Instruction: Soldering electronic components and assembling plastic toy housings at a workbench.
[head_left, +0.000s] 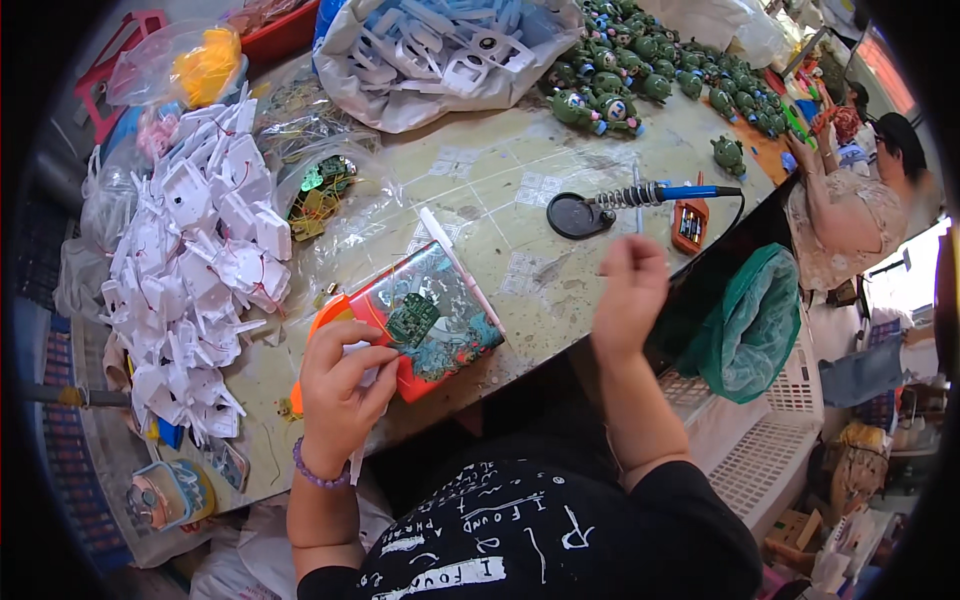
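Note:
My left hand [345, 385] is closed in a pinch around a white plastic part, which the fingers mostly cover. Just beyond its fingertips a green circuit board [413, 320] lies on a red container with a clear, patterned top [455, 293]. A pale stick-like strip [462, 270] rests along that container's far edge. My right hand [632, 295] is raised near the table's front edge, fingers curled together and slightly blurred; whether anything is in them cannot be seen. Beyond it a soldering iron with a blue handle [690, 192] sits in a coiled stand with a black round base [578, 216].
White plastic housings with red wires [200, 250] are heaped at left. Circuit boards [325, 185] lie in clear plastic. A sack of white parts [440, 60] and many green toy figures [610, 90] fill the back. At right are an orange battery holder [689, 225], a green-lined basket [750, 330] and another person [850, 205].

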